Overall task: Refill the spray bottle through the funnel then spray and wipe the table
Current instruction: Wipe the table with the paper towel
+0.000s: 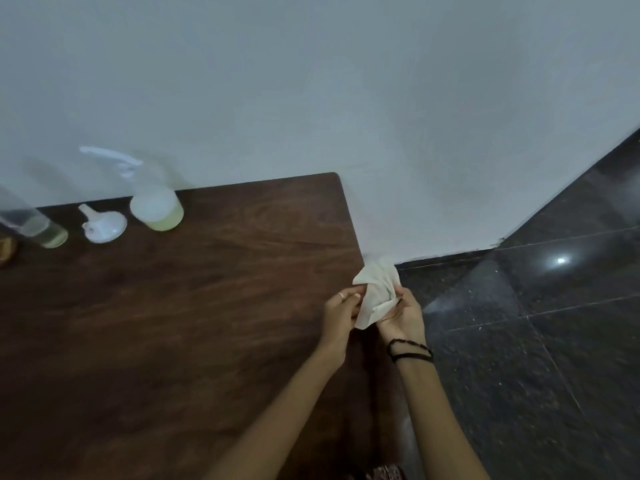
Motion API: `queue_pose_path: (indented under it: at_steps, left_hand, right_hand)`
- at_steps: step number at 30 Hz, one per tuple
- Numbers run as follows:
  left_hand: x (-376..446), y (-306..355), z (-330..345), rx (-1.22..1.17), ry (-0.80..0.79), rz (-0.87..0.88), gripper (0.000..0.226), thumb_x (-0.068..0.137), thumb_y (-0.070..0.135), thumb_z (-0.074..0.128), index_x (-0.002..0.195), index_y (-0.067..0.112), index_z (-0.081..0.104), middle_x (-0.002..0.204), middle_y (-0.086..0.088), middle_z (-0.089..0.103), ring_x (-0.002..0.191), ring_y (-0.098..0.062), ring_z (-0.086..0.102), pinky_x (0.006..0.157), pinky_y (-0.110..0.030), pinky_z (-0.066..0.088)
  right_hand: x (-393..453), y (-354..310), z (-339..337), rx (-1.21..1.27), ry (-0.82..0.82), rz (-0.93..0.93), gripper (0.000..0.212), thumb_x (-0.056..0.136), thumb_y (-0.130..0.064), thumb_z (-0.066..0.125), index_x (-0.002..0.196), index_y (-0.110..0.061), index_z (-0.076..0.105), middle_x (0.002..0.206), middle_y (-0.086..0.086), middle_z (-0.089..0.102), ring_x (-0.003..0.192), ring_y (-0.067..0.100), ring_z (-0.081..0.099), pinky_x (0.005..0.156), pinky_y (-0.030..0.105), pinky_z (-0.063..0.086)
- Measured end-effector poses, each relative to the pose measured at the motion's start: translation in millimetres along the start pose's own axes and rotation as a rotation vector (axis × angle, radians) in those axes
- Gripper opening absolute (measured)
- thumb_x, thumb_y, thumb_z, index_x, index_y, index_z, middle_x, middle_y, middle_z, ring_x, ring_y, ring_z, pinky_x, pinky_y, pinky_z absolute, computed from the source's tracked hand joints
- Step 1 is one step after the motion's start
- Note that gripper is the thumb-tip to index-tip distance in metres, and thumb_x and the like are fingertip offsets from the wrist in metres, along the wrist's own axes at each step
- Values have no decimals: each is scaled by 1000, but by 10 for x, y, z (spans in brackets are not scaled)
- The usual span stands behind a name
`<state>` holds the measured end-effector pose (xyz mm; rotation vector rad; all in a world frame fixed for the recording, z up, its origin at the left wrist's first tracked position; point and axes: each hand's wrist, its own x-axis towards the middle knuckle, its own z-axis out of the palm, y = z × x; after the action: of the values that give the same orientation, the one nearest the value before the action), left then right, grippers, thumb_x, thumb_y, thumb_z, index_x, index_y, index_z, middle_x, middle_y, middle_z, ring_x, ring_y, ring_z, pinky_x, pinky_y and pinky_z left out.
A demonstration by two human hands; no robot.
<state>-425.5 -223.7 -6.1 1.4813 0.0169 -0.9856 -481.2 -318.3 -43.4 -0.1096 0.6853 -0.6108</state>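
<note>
A crumpled white cloth point(375, 292) hangs over the right edge of the dark wooden table point(194, 306). My left hand point(341, 315) pinches its left side and my right hand point(401, 315) grips its right side, palm up. The clear spray bottle point(154, 195) with a white trigger head stands at the table's back edge, with pale yellow liquid at its bottom. A white funnel point(102, 225) lies just left of it, spout pointing up and left.
A clear bottle point(33, 226) with some yellowish liquid stands at the far left, next to a brown object point(6, 249) cut off by the frame. A white wall runs behind the table. Dark glossy floor tiles point(536, 323) lie to the right.
</note>
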Motion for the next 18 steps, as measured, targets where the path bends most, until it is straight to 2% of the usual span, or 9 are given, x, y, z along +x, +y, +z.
queue_pose_path:
  at_steps: [3,7,8,11,12,13,15,16,18]
  left_hand:
    - [279,45,325,1,32,-41,29,91,6,43,84,17,68,89,-7,69,82,-19,63,73,-30,49]
    - [732,62,780,-19,158,-102,25,88,6,47,77,17,66,90,-10,67,89,-27,60,77,-34,45]
    - [847,52,886,-30,172,-131,24,89,7,47,77,17,65,86,-7,65,88,-24,58,76,-32,44]
    - [1235,-91,1192,-70,206,-246,22,88,9,46,81,16,66,86,-5,64,86,-22,57,71,-30,46]
    - [1379,-174,1285,-82,213,-280,22,88,10,46,84,15,68,92,-9,66,88,-24,59,72,-32,48]
    - [1514,-272,1371,-92,226,-315,22,87,11,46,88,13,68,97,-12,66,91,-26,60,75,-34,50]
    - [1785,-455,1520,-125,256,-380,22,87,10,46,93,10,68,98,-13,65,91,-27,61,75,-34,51]
    - [1956,-569,1584,-141,278,-410,22,87,9,47,94,8,67,96,-15,64,92,-29,61,74,-34,51]
    - [2247,-793,1675,-145,315,-470,20,88,9,48,97,5,65,97,-16,63,97,-32,61,80,-37,52]
  right_hand:
    - [308,-266,-42,-9,13,-43,96,11,-11,93,101,0,60,84,14,71,74,23,71,70,35,57]
    - [767,-574,-98,40,30,-38,90,13,-8,92,97,2,63,85,16,72,74,26,72,67,38,59]
    - [868,-645,-115,11,37,-24,80,19,-8,91,94,2,66,85,16,72,74,26,72,66,38,60]
    - [1255,-864,-291,-58,142,-1,15,66,-11,71,77,-1,73,81,14,70,69,23,71,59,32,59]
    - [1409,-920,-396,-63,182,5,14,74,-14,66,75,-2,72,80,13,69,67,22,70,58,30,58]
    - [1556,-959,-499,-73,213,11,18,68,-18,73,77,-2,71,79,13,68,67,22,70,59,30,59]
    - [1842,-1013,-738,-106,267,32,60,34,-21,90,86,-2,67,80,13,69,69,24,70,65,32,58]
    - [1973,-1026,-857,-122,275,62,66,32,-21,89,90,-2,65,82,13,69,71,24,70,67,33,58]
    - [2212,-1047,-1039,-167,350,113,35,67,-22,72,94,-3,62,85,13,68,71,24,69,66,33,58]
